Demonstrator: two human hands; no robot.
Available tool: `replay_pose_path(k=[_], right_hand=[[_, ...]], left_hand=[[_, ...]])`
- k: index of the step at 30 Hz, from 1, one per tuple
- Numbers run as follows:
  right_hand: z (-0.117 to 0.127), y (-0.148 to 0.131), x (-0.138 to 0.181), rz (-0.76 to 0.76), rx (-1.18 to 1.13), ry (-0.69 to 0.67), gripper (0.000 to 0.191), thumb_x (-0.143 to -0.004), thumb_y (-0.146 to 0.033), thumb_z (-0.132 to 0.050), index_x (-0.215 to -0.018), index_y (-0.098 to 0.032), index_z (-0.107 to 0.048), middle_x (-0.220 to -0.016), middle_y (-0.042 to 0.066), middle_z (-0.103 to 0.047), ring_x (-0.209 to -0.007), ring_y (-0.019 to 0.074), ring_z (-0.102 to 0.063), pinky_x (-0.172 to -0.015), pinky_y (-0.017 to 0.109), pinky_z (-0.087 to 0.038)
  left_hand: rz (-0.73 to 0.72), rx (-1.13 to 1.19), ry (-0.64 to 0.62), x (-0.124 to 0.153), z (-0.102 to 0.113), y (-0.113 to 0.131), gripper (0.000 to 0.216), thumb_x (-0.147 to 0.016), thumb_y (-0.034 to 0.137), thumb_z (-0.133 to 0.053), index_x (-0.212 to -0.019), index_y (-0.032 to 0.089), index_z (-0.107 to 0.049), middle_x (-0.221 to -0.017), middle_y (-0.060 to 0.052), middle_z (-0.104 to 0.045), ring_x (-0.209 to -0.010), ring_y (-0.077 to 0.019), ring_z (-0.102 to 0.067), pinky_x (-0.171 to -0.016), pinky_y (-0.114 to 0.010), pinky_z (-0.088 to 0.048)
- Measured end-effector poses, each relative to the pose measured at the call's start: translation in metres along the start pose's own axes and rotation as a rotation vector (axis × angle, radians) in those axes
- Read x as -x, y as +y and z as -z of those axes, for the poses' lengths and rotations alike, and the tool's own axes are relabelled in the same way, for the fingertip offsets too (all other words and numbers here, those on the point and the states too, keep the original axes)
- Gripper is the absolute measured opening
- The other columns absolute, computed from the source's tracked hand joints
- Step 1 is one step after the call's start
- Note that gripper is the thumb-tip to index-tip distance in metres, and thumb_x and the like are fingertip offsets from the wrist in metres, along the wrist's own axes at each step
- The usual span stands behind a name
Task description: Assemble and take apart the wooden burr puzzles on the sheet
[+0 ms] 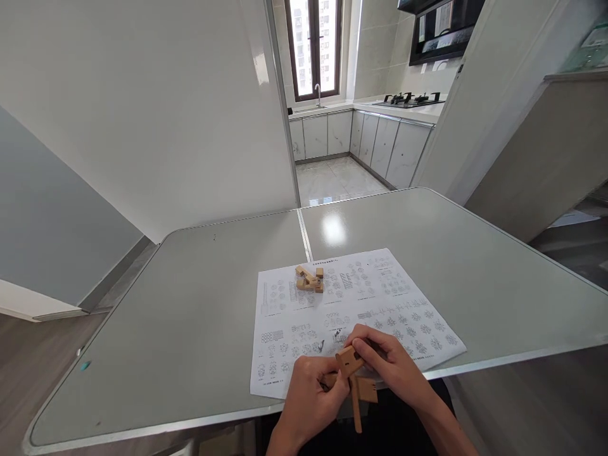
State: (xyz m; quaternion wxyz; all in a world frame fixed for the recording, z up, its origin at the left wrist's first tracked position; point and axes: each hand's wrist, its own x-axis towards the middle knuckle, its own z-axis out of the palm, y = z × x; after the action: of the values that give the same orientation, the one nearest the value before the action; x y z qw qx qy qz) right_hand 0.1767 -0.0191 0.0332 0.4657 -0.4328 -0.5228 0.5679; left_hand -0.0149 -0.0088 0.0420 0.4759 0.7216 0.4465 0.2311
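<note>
Just above the table's near edge, both hands grip a partly joined wooden puzzle (357, 386) made of notched, flat pieces and sticks. Fingers of my left hand (312, 394) are closed on its left side. From above and the right, my right hand (384, 361) pinches the upper piece. One thin stick points down toward my lap, and a flat notched board juts out to the right. My fingers hide parts of the joints. Farther up the sheet lies a small pile of loose wooden puzzle pieces (311, 280), apart from both hands.
A large printed sheet with line drawings (294, 316) lies under the hands and the pile. The grey-green table (190, 329) has a seam down its middle and a metal rim. At its left edge sits a small teal bit (85, 365). Beyond is a kitchen with a stove (411, 99).
</note>
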Motion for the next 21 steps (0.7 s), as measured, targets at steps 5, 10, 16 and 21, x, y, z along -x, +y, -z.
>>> replay_pose_path(k=[5, 10, 16, 21], right_hand=[[0.0002, 0.0012, 0.0004, -0.015, -0.005, -0.003, 0.036, -0.102, -0.055, -0.056, -0.089, -0.023, -0.066, -0.080, 0.000, -0.056, -0.070, 0.0165, -0.044, -0.063, 0.027, -0.036], [0.0011, 0.0034, -0.0003, -0.018, 0.003, -0.006, 0.035, -0.102, -0.056, -0.055, -0.092, -0.024, -0.067, -0.080, 0.000, -0.056, -0.069, 0.0168, -0.044, -0.062, 0.028, -0.037], [0.0015, 0.0040, 0.0004, -0.008, 0.016, 0.013, 0.031, -0.102, -0.052, -0.058, -0.094, -0.025, -0.068, -0.084, 0.000, -0.058, -0.074, 0.0168, -0.048, -0.066, 0.027, -0.040], [0.0019, 0.0050, 0.0018, -0.013, 0.006, -0.004, 0.031, -0.103, -0.052, -0.056, -0.096, -0.025, -0.068, -0.083, 0.000, -0.055, -0.072, 0.0164, -0.046, -0.064, 0.027, -0.038]], left_hand=[[0.002, 0.002, 0.009, -0.0007, 0.0000, -0.0001, 0.028, -0.089, 0.022, -0.049, -0.061, 0.017, -0.050, -0.060, 0.004, -0.029, -0.057, -0.0110, -0.024, -0.053, -0.026, -0.019], [-0.017, -0.002, 0.021, -0.0011, -0.0005, 0.0022, 0.030, -0.089, 0.023, -0.049, -0.060, 0.017, -0.054, -0.059, 0.003, -0.031, -0.057, -0.0113, -0.026, -0.053, -0.026, -0.021], [-0.019, -0.004, 0.014, -0.0004, -0.0006, 0.0026, 0.032, -0.090, 0.024, -0.048, -0.058, 0.017, -0.049, -0.058, 0.003, -0.031, -0.057, -0.0112, -0.026, -0.053, -0.026, -0.021], [-0.010, -0.006, 0.007, -0.0002, -0.0008, 0.0013, 0.032, -0.090, 0.023, -0.048, -0.058, 0.018, -0.046, -0.059, 0.004, -0.027, -0.057, -0.0110, -0.023, -0.053, -0.026, -0.018]])
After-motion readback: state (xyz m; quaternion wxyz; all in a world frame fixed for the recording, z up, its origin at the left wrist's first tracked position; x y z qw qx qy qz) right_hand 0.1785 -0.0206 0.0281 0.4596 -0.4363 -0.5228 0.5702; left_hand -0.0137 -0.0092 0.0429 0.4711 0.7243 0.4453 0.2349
